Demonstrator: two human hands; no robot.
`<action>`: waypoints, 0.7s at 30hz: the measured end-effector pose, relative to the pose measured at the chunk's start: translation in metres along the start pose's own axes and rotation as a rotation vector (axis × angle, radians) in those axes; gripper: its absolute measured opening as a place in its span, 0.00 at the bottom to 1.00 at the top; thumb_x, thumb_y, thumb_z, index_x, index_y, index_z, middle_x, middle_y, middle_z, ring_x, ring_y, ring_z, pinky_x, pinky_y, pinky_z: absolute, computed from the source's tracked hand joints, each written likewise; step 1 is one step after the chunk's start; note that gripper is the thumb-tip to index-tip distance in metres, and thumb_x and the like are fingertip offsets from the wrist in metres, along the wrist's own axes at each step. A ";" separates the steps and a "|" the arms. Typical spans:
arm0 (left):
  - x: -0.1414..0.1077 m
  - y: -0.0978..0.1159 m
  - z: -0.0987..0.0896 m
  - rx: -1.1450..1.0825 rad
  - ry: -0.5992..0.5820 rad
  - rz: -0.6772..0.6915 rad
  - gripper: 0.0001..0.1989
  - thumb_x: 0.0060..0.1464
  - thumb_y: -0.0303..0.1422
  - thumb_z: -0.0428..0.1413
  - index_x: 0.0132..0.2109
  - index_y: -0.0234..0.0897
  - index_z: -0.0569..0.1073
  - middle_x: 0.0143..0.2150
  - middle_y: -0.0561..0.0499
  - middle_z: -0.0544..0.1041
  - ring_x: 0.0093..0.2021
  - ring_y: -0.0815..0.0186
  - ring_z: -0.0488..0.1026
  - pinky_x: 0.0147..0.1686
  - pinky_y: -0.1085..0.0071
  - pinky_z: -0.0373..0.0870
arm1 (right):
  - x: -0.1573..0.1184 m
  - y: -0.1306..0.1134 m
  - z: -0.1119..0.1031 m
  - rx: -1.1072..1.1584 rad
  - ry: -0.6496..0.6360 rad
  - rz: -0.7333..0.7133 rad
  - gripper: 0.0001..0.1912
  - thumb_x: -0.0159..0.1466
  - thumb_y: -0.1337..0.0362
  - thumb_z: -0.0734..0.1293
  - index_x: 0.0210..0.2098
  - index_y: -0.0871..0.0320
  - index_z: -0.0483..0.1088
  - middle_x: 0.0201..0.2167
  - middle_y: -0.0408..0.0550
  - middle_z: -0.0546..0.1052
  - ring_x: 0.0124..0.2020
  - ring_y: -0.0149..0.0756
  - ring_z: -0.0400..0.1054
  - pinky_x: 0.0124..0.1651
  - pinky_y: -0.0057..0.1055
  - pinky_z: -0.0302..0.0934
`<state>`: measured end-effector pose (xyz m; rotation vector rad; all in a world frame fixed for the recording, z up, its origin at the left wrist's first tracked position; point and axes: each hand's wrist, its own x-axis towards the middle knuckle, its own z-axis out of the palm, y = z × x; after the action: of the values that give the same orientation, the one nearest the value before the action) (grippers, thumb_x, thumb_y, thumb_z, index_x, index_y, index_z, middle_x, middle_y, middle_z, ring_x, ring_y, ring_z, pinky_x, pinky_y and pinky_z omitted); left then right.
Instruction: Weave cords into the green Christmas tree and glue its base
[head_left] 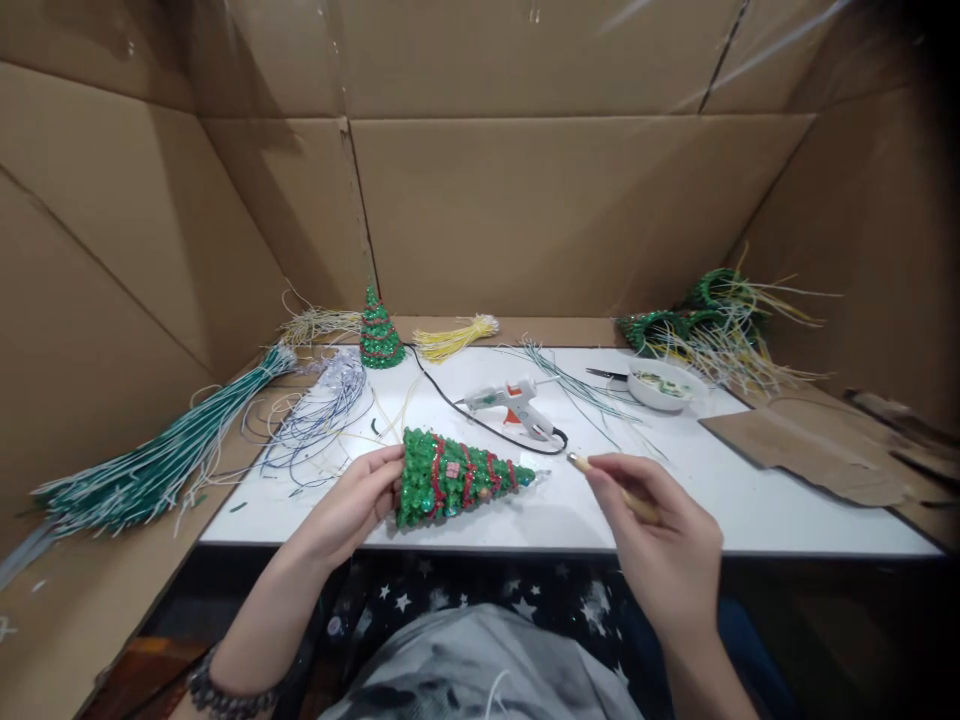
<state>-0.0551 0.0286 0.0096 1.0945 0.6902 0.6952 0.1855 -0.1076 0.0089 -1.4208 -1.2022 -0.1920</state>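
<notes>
My left hand (pixel 367 500) is closed round the wide base of a small green Christmas tree (pixel 457 477) with red garland and tiny ornaments. The tree lies on its side in the air over the table's front part, its tip pointing right. Between thumb and fingers, my right hand (pixel 664 520) grips a slim tool with a wooden handle (pixel 637 505) and a metal end. That metal end is a little right of the tree's tip, apart from it. Behind the tree, a white glue gun (pixel 517 400) with an orange trigger lies on the white table (pixel 300 525).
A second green tree (pixel 380 335) stands at the back left. Bundles of green strands (pixel 180 450), bluish strands (pixel 322 410) and yellow strands (pixel 454 338) lie around. A white bowl (pixel 679 398) and a cardboard piece (pixel 802 450) are at right. The black cord (pixel 480 425) crosses the middle.
</notes>
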 end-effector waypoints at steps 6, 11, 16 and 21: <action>-0.001 0.000 0.000 -0.097 0.030 0.032 0.09 0.52 0.36 0.64 0.35 0.33 0.81 0.32 0.49 0.80 0.33 0.69 0.73 0.35 0.76 0.70 | -0.006 -0.047 0.021 0.277 -0.115 -0.177 0.08 0.60 0.74 0.71 0.33 0.55 0.72 0.27 0.40 0.76 0.28 0.27 0.71 0.30 0.23 0.64; -0.002 -0.002 -0.001 -0.106 0.029 0.032 0.11 0.53 0.38 0.64 0.36 0.33 0.81 0.29 0.51 0.77 0.29 0.72 0.71 0.34 0.78 0.70 | -0.003 -0.053 0.041 0.319 -0.209 -0.216 0.06 0.61 0.74 0.70 0.31 0.58 0.72 0.24 0.41 0.74 0.25 0.26 0.69 0.28 0.23 0.63; -0.007 0.001 0.001 -0.045 -0.023 0.030 0.13 0.57 0.40 0.61 0.42 0.34 0.81 0.35 0.47 0.81 0.36 0.68 0.76 0.39 0.75 0.72 | 0.000 -0.057 0.045 0.264 -0.294 -0.267 0.06 0.62 0.73 0.70 0.30 0.58 0.71 0.23 0.41 0.72 0.24 0.26 0.66 0.27 0.23 0.61; -0.013 0.000 -0.001 0.064 0.028 0.062 0.15 0.57 0.42 0.60 0.45 0.37 0.80 0.39 0.48 0.82 0.37 0.69 0.77 0.41 0.76 0.71 | 0.006 -0.064 0.044 0.189 -0.370 -0.347 0.08 0.64 0.73 0.67 0.28 0.58 0.67 0.22 0.40 0.69 0.23 0.25 0.64 0.26 0.23 0.58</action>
<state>-0.0638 0.0187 0.0110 1.1711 0.7086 0.7472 0.1191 -0.0840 0.0418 -1.1029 -1.7242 -0.0507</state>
